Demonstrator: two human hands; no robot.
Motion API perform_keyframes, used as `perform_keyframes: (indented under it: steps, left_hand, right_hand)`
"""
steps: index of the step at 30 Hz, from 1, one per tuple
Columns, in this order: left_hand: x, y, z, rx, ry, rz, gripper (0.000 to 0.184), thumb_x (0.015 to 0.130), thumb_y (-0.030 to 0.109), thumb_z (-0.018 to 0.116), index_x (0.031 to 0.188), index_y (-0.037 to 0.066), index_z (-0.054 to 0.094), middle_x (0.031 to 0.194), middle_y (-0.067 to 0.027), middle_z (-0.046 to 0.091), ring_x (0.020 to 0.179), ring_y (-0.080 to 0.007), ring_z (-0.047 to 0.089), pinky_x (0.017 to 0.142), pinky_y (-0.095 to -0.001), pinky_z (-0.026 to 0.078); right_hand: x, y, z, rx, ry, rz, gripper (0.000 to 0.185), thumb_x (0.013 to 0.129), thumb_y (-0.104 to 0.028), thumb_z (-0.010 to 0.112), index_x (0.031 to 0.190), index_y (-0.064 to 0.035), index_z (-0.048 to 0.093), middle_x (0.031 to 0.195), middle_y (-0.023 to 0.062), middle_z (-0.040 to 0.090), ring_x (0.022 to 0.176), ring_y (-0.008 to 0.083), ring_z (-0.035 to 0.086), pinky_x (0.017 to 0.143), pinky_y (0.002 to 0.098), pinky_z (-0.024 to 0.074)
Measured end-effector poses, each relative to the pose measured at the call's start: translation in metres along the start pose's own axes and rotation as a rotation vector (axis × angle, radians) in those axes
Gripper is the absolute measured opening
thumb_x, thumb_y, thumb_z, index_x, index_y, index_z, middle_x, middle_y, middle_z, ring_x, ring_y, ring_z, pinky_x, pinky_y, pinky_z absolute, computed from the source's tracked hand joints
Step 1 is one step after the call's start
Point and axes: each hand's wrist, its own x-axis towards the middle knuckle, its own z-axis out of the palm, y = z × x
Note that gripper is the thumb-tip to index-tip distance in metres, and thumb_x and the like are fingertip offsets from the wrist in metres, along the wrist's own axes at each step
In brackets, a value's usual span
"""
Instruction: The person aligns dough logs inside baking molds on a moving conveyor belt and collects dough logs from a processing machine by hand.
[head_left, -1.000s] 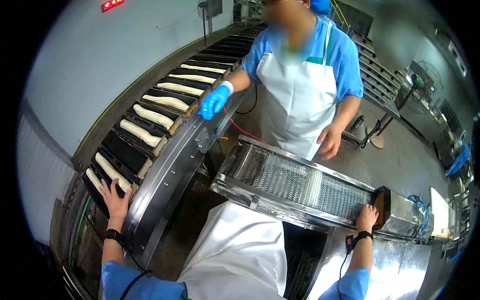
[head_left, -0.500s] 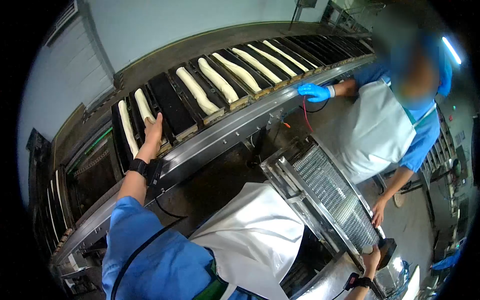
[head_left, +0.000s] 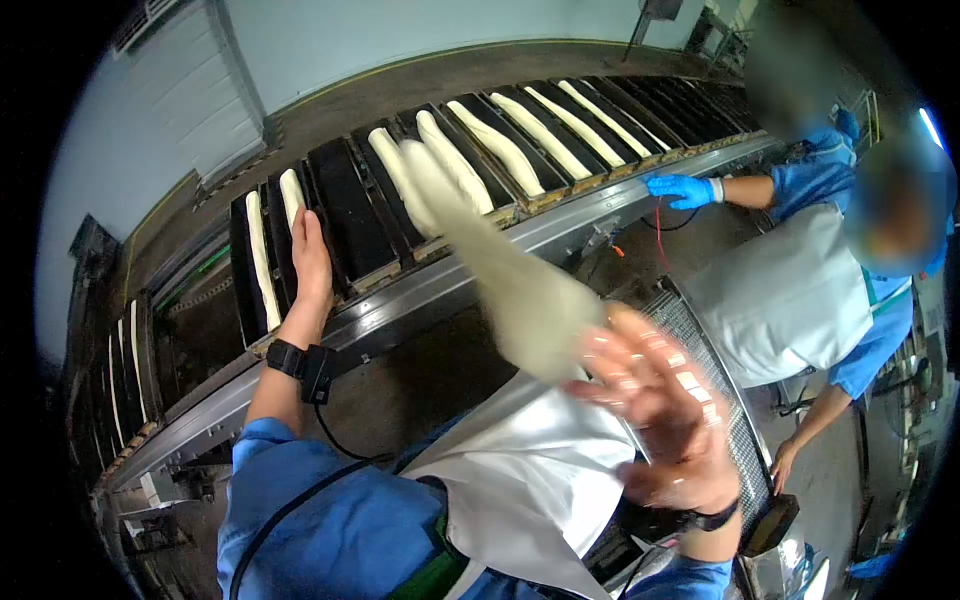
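My left hand (head_left: 313, 262) lies with its fingers stretched out along the near end of a dough strip (head_left: 291, 196) in a dark baking tin. To its left is another dough strip (head_left: 261, 255) in its own tin, and to its right an empty tin (head_left: 348, 215). My right hand (head_left: 670, 410), blurred by motion, is raised in front of my apron. It grips one end of a long dough piece (head_left: 520, 290), also blurred, which stretches up and left toward the row of tins and hides part of it.
A metal rail (head_left: 540, 237) runs along the near side of the tins. At right, a mesh conveyor (head_left: 745, 440) slopes down beside a co-worker in an apron (head_left: 790, 290). A blue-gloved hand (head_left: 685, 190) rests by the rail. More dough strips (head_left: 500, 150) lie in tins farther along.
My right hand has come up and left from the lower end of the mesh conveyor, bringing the dough piece across the view. My left hand stays at the same dough strip.
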Motion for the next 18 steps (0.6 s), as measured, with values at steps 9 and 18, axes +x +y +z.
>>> perform_keyframes:
  steps: [9,18]
  left_hand:
    - [0.054,-0.057,0.049,-0.050,-0.018,0.113,0.071,0.100,0.054,0.033,0.150,0.005,0.025,0.154,-0.0168,0.027,0.142,-0.0294,0.026,0.117,-0.0398,0.019]
    - [0.118,-0.092,0.076,0.302,-0.026,0.146,0.053,0.101,0.035,0.040,0.143,0.003,0.039,0.146,-0.0177,0.041,0.133,-0.0317,0.040,0.111,-0.0395,0.030]
  right_hand:
    - [-0.042,0.008,-0.090,-0.230,0.229,-0.040,0.073,0.065,0.011,0.061,0.136,0.0068,0.045,0.137,0.0255,0.050,0.129,0.0327,0.048,0.102,0.0431,0.0431]
    - [-0.249,0.035,-0.177,-0.293,1.150,0.175,0.048,0.081,0.009,0.059,0.129,0.0023,0.054,0.119,0.0127,0.063,0.110,0.0197,0.060,0.095,0.0319,0.0480]
